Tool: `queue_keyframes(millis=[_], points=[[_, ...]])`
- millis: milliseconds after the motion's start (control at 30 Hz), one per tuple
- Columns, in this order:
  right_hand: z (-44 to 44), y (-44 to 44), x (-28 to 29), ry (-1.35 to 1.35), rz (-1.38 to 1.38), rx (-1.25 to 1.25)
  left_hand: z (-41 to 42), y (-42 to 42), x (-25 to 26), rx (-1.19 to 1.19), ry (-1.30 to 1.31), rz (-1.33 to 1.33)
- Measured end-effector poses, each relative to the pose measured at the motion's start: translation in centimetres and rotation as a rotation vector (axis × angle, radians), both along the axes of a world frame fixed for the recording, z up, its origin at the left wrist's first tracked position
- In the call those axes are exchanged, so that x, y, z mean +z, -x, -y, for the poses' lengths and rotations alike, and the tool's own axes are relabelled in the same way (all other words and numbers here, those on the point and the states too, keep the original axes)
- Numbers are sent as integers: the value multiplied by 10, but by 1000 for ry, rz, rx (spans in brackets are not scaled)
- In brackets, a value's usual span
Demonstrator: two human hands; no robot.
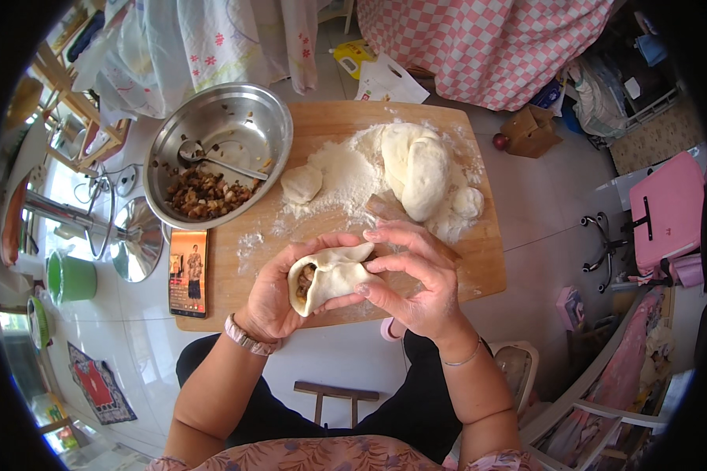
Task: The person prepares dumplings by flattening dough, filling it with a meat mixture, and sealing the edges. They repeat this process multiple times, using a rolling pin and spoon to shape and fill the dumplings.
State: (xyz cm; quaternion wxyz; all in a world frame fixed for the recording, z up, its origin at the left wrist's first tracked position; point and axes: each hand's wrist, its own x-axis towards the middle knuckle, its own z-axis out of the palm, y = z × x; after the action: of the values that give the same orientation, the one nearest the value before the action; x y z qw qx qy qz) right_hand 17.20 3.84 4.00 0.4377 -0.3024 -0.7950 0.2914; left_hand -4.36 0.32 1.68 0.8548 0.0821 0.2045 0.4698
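Note:
A dough wrapper (339, 277) with brown chopped filling (304, 281) lies cradled in my left hand (277, 282). Its two edges meet in the middle, while the left end gapes and shows the filling. The fingertips and thumb of my right hand (421, 277) pinch the right end of the same wrapper. Flour dusts my right fingers. Beneath both hands is the wooden board (235, 306). Beyond my right hand, a wooden rolling pin (386, 206) is partly hidden by it.
On the board are a large dough mass (418, 168), a dough piece (301, 183), a smaller dough ball (467, 203) and loose flour (342, 176). A steel bowl (274, 100) holds filling and a spoon (230, 165). A lit phone (188, 274) rests at the board's left edge.

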Motion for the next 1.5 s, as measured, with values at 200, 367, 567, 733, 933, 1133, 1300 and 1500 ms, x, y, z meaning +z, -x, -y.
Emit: queue_keyframes(millis=[200, 367, 567, 733, 933, 1133, 1300, 1500], points=[[3, 2, -5, 190, -103, 23, 1, 4, -2, -39, -51, 9], [2, 4, -7, 203, -127, 30, 2, 2, 1, -9, -8, -10], [2, 7, -1, 112, -83, 1, 2, 0, 2, 10, 25, -33], [3, 6, 1, 60, -25, 10, 2, 4, -3, -21, -14, 18], [1, 3, -1, 87, -66, 17, 1, -1, 3, -6, 8, -45], [6, 6, -2, 273, -189, -15, 2, 3, 0, -52, -39, -3], [10, 10, -4, 340, -255, -27, 2, 1, 1, -62, -46, -13], [5, 6, -8, 181, -166, -35, 2, -1, 6, 9, 44, -35]])
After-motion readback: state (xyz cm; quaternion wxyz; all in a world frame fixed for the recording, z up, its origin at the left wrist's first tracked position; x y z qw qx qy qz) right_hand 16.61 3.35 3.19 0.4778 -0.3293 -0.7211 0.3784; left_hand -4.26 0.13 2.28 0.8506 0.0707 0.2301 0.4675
